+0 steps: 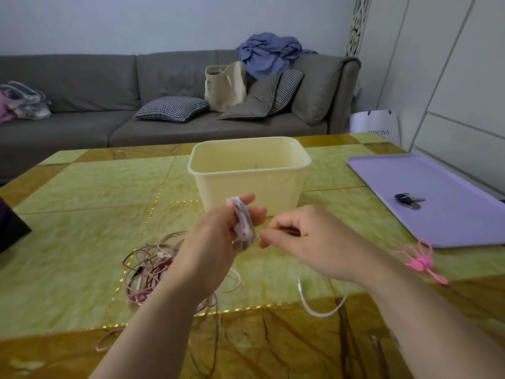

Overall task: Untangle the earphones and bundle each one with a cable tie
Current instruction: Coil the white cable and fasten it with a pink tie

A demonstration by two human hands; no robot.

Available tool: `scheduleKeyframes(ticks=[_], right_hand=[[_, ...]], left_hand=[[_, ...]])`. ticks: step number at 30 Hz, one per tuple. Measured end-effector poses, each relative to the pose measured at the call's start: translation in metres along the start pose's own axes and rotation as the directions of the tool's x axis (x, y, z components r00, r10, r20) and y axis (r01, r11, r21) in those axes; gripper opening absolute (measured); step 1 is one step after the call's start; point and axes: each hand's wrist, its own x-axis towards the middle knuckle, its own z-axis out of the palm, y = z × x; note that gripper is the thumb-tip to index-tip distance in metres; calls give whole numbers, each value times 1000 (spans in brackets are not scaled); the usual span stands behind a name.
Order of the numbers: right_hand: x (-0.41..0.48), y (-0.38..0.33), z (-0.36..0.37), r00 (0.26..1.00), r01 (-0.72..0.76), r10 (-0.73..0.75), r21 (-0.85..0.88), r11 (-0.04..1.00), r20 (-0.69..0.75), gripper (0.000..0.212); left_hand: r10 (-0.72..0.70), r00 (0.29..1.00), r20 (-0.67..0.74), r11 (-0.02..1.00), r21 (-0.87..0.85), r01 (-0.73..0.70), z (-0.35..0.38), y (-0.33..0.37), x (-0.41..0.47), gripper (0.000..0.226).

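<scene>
My left hand (218, 236) is raised over the table with a pale pink earphone cable coil (243, 221) wound round its fingers. My right hand (303, 236) pinches the cable's loose strand right beside the coil. The strand's tail with its plug (302, 289) lies curved on the table below my right wrist. A tangle of pink earphones (147, 269) sits on the table under my left forearm. Pink cable ties (419, 262) lie in a bunch at the right.
A cream plastic bin (276, 195) stands just beyond my hands. A lilac tray (451, 214) at the right holds a set of keys (408, 200). A dark object (11, 228) pokes in at the left edge. A grey sofa stands behind the green table (82, 214).
</scene>
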Motion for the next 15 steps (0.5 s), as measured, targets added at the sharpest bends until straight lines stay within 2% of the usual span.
scheduleKeyframes(ticks=[3, 5, 7, 10, 13, 15], right_hand=[[-2, 0, -10, 995, 43, -39, 40, 998, -92, 24], [-1, 2, -12, 989, 67, -57, 67, 996, -135, 22], [-1, 6, -10, 985, 69, -51, 109, 992, -165, 21], [3, 14, -7, 972, 26, 19, 189, 982, -234, 26], [6, 20, -1, 979, -19, 97, 389, 921, -180, 29], [9, 23, 7, 982, -30, 110, 454, 891, -151, 29]], left_hand=[[-72, 987, 145, 937, 348, 17, 1, -8, -8, 42], [-174, 957, 231, 916, 394, 72, 3, -8, -12, 47], [-228, 931, 284, 932, 342, 124, 7, -5, -15, 47], [-235, 911, 339, 966, 182, 182, 6, -2, -15, 42], [-206, 877, 435, 975, 11, 224, 4, 2, -16, 36], [-148, 875, 462, 971, -102, 218, 4, 6, -17, 34]])
